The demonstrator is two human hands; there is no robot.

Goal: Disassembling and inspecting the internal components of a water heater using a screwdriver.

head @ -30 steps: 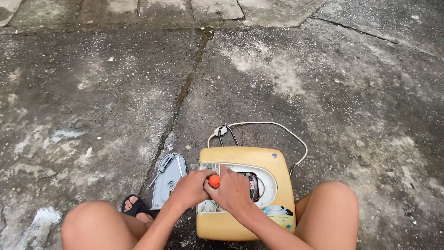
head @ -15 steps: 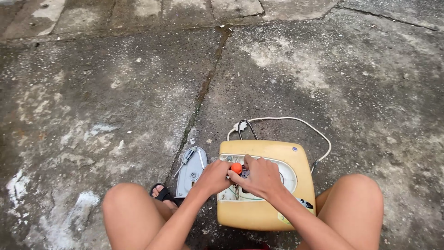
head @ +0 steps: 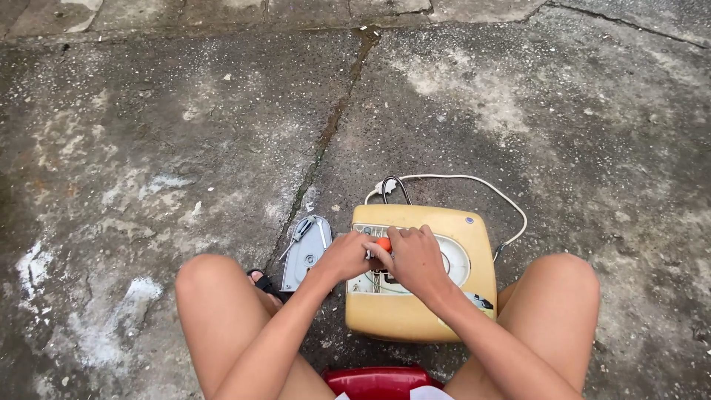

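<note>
Where the two hands meet, an orange-handled tool (head: 383,243) is held over the open top of a yellow appliance housing (head: 415,307) that rests on the concrete ground (head: 185,133) between the person's knees. The right hand (head: 415,259) is closed over the tool from above, fingers curled around the handle; only the orange end shows between the hands, so the tool's type cannot be confirmed, though it is probably a screwdriver. The left hand (head: 346,255) is partly closed, its fingertips touching the tool and the edge of the housing's opening. Inside the opening, thin wires are visible. A white power cord (head: 474,181) loops from the far side of the housing round to its right side. A grey cover plate (head: 307,252) lies flat on the ground just beside the housing, to its left. A red stool (head: 378,381) shows at the bottom edge.
</note>
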